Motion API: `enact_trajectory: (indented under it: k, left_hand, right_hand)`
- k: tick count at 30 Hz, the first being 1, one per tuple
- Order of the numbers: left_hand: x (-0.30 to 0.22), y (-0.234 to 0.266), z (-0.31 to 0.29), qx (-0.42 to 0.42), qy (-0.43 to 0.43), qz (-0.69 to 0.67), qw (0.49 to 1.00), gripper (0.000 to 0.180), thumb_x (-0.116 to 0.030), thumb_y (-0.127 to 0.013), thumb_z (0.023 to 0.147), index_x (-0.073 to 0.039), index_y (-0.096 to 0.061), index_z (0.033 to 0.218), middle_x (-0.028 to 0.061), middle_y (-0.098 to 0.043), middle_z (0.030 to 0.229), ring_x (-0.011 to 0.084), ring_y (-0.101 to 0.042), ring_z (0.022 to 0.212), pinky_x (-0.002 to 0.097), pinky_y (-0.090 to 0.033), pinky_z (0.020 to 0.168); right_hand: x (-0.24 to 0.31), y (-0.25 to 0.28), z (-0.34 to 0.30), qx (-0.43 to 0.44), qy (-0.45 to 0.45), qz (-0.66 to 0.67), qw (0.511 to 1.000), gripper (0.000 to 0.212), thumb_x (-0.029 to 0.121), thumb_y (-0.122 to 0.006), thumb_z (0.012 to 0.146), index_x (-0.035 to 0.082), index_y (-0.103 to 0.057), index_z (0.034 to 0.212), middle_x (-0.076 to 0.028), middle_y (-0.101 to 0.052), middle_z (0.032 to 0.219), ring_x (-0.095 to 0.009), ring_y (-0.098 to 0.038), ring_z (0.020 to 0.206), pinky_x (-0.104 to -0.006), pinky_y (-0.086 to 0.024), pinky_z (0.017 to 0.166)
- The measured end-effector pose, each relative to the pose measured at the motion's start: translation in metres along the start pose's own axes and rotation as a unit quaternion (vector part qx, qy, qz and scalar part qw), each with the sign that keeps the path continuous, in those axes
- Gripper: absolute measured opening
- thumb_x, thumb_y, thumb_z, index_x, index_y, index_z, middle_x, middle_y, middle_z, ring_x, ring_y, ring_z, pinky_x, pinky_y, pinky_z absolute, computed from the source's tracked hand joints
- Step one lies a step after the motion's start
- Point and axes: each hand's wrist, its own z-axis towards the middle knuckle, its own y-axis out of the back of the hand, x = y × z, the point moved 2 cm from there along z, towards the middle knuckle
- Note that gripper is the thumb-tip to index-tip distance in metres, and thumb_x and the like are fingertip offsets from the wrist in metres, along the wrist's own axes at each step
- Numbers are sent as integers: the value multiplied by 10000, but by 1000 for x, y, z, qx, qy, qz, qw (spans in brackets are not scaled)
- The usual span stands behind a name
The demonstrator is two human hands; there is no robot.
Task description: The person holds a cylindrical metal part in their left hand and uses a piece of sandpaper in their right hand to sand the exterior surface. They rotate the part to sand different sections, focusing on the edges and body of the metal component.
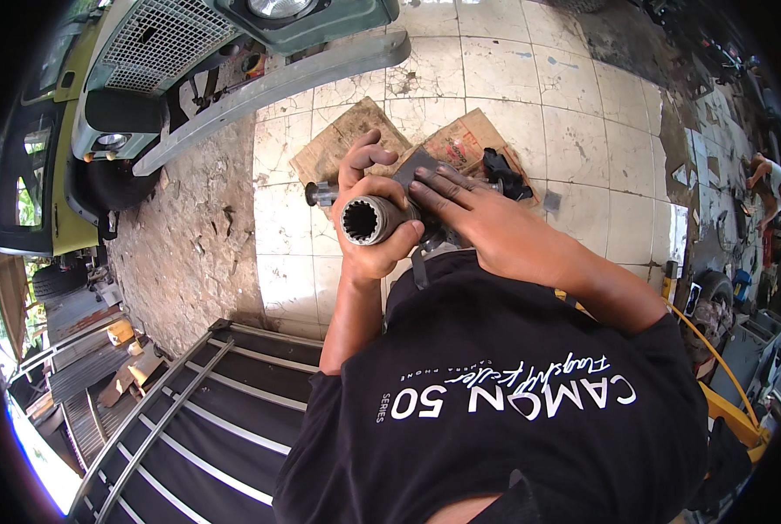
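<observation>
My left hand point(375, 214) is wrapped round a thick metal tube with internal splines point(389, 220), its toothed open end facing up toward me. The thumb lies along the near side, and some of the fingers stand raised and bent. Close beside it, my right hand point(482, 214) lies with fingers stretched out on a dark grey flat piece point(422, 162) against the tube's far side; the right thumb is hidden. Beneath my hands, a metal part with a round end point(321, 194) sticks out at left. A black part point(506, 175) shows at right.
Flattened cardboard point(471, 135) lies under the work on cracked white tiles point(574, 148). A green vehicle's bumper point(277, 96) reaches in at upper left. Nearby at lower left is a black rack with metal bars point(224, 419). Another person point(768, 188) is far right.
</observation>
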Motion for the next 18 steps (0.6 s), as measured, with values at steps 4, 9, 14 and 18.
enact_trajectory:
  k: [4, 9, 14, 18]
  left_hand:
    - [6, -2, -1, 29, -4, -20, 999, 303, -232, -750, 524, -103, -605, 757, 121, -531, 1136, 390, -402, 1254, 544, -275, 1069]
    - [10, 6, -4, -24, 6, -52, 998, 296, -216, -750, 544, -100, -599, 770, 124, -515, 1143, 390, -402, 1267, 544, -271, 1072]
    - [7, 7, 1, -14, -15, -17, 1000, 297, -228, -762, 556, -101, -602, 772, 136, -533, 1154, 408, -392, 1280, 557, -264, 1072]
    - [5, 11, 2, -45, -3, -28, 999, 298, -244, -766, 563, -100, -605, 767, 140, -532, 1153, 418, -358, 1304, 566, -244, 1081]
  right_hand:
    - [-5, -1, 23, 10, -17, 36, 999, 678, -46, -520, 783, 18, -343, 1434, -201, -386, 1453, -355, -355, 1359, -436, -345, 1096]
    - [-1, 2, 6, -2, 20, 15, 1000, 665, -54, -498, 792, 13, -341, 1434, -205, -383, 1453, -349, -358, 1358, -429, -346, 1097]
    - [5, -5, 12, -35, 9, -76, 996, 552, 38, -450, 865, 4, -376, 1411, -203, -402, 1442, -382, -366, 1346, -468, -335, 1091]
    - [1, -11, 29, -55, 26, -34, 998, 540, 54, -454, 871, -4, -382, 1403, -205, -415, 1431, -396, -383, 1329, -479, -338, 1084]
